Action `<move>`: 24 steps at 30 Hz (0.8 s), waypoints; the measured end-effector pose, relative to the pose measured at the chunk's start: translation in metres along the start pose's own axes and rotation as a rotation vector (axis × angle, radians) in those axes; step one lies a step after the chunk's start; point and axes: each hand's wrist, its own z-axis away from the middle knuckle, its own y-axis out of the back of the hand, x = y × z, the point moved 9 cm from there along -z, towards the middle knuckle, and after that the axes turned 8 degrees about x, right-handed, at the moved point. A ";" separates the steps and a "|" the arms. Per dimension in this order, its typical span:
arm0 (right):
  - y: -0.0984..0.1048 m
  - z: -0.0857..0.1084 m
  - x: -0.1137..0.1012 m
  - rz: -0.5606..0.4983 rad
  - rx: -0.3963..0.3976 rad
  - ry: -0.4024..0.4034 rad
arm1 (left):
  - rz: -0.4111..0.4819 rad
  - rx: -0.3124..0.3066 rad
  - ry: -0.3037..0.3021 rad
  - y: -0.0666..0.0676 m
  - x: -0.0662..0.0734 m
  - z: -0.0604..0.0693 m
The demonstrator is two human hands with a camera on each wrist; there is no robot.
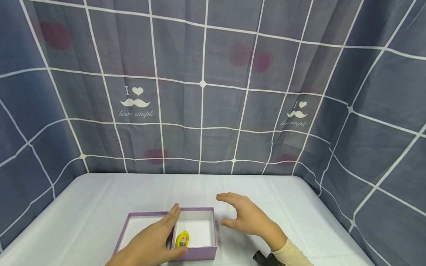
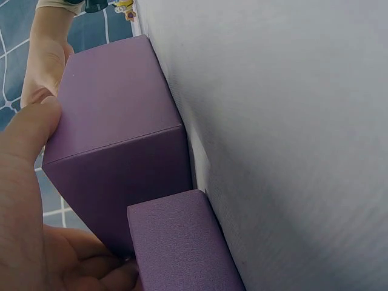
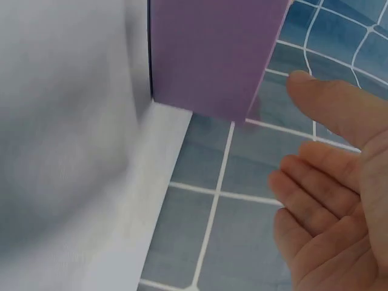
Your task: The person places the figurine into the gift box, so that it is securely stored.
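Note:
A purple box with a white inside lies open-topped near the front of the table. In it, at the near left corner, is a small doll figure with yellow hair. My left hand grips the box at its left side, thumb on the near wall's top edge, as the left wrist view also shows. Beside the box on the left sits a lower purple-edged lid or tray, partly covered by that hand. My right hand hovers right of the box, palm towards it, holding nothing and apart from it.
A white cloth covers the table. Grey-blue checked curtains rise behind it and along both sides. A dark object is by the right sleeve. A small yellow figure shows at the left wrist view's top edge.

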 end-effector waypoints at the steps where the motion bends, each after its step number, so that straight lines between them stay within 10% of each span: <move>1: 0.001 0.002 0.003 0.002 -0.003 -0.015 | -0.001 0.005 0.000 0.000 0.000 0.001; 24: 0.026 0.045 0.058 0.115 -0.019 -0.235 | -0.003 -0.003 0.038 -0.002 -0.001 0.002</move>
